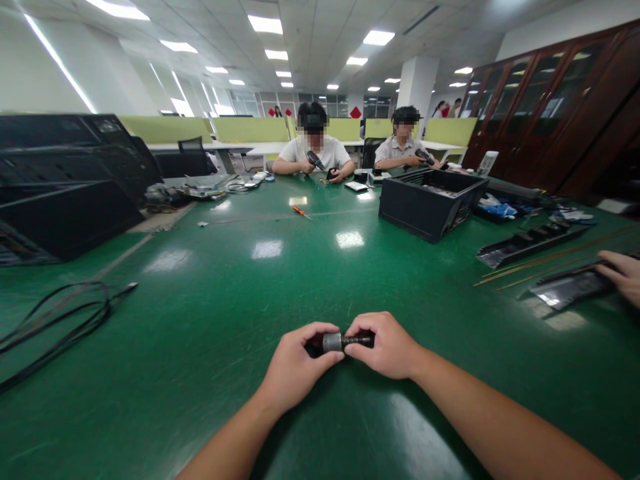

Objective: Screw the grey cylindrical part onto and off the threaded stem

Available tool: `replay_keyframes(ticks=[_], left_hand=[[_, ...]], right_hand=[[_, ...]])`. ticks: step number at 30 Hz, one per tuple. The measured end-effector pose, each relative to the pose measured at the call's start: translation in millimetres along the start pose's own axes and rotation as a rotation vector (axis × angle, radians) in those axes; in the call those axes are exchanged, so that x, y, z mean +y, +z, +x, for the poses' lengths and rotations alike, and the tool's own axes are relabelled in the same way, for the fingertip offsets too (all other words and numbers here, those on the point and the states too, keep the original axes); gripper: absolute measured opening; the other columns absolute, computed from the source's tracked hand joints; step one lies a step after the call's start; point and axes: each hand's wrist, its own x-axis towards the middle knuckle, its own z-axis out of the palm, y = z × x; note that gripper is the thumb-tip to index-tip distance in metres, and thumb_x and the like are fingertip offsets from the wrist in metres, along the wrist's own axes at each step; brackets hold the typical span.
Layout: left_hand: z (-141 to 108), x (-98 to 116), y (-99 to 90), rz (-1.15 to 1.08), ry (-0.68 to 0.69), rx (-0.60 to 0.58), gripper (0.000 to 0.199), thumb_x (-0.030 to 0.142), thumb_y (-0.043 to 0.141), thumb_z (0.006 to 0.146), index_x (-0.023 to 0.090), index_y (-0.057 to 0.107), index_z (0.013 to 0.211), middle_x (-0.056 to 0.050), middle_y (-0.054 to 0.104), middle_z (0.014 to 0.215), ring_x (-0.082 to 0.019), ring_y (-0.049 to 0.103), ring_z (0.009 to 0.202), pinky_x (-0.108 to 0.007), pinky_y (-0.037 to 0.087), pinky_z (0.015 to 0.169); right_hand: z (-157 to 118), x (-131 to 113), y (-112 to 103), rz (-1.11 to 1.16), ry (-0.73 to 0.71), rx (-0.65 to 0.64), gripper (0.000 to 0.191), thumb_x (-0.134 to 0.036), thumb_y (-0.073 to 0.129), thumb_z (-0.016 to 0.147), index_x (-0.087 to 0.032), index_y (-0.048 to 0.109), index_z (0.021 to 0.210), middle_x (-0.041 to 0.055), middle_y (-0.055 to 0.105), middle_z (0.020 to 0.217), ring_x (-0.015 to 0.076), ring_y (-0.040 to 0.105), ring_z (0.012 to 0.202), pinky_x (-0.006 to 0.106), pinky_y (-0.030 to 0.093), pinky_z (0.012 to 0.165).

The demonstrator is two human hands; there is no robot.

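Note:
A small grey metal cylinder with a dark ribbed shaft lies crosswise between my two hands, low over the green table. My left hand grips the cylinder end, thumb in front and index finger behind. On the other side, my right hand pinches the shaft between thumb and fingers. The fingertips of both hands nearly meet where shaft and cylinder join.
Black cables lie at left on the green table, near black computer cases. An orange screwdriver is mid-table. At right are an open black case, metal rails and another person's hand. Two people sit opposite holding tools.

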Motion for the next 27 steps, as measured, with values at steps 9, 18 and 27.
replay_keyframes(ticks=[9, 18, 27], left_hand=[[0.4, 0.9, 0.2, -0.007, 0.000, 0.004, 0.029, 0.024, 0.075, 0.069, 0.023, 0.073, 0.098, -0.002, 0.074, 0.093, -0.021, 0.066, 0.086, -0.031, 0.050, 0.081], [0.2, 0.5, 0.0, -0.008, -0.011, 0.003, 0.029, 0.024, 0.076, 0.070, 0.023, 0.073, 0.099, 0.000, 0.074, 0.093, -0.020, 0.065, 0.086, -0.030, 0.047, 0.080], [0.5, -1.3, -0.6, -0.017, -0.011, 0.001, 0.029, 0.025, 0.076, 0.071, 0.023, 0.072, 0.099, 0.000, 0.073, 0.094, -0.020, 0.065, 0.087, -0.030, 0.047, 0.080]], right_hand=[[0.4, -0.1, -1.5, -0.016, 0.000, -0.003, 0.003, -0.020, 0.072, 0.076, -0.020, 0.070, 0.079, 0.0006, 0.069, 0.075, 0.0158, 0.062, 0.070, 0.026, 0.042, 0.066], [-0.7, 0.6, -2.2, -0.019, 0.001, -0.001, 0.002, -0.019, 0.071, 0.076, -0.020, 0.070, 0.078, 0.0000, 0.068, 0.074, 0.0154, 0.062, 0.069, 0.026, 0.042, 0.066], [-1.7, -0.3, -2.3, -0.023, -0.005, 0.019, 0.003, -0.019, 0.071, 0.076, -0.019, 0.069, 0.078, -0.0002, 0.067, 0.073, 0.0147, 0.061, 0.069, 0.025, 0.041, 0.065]])
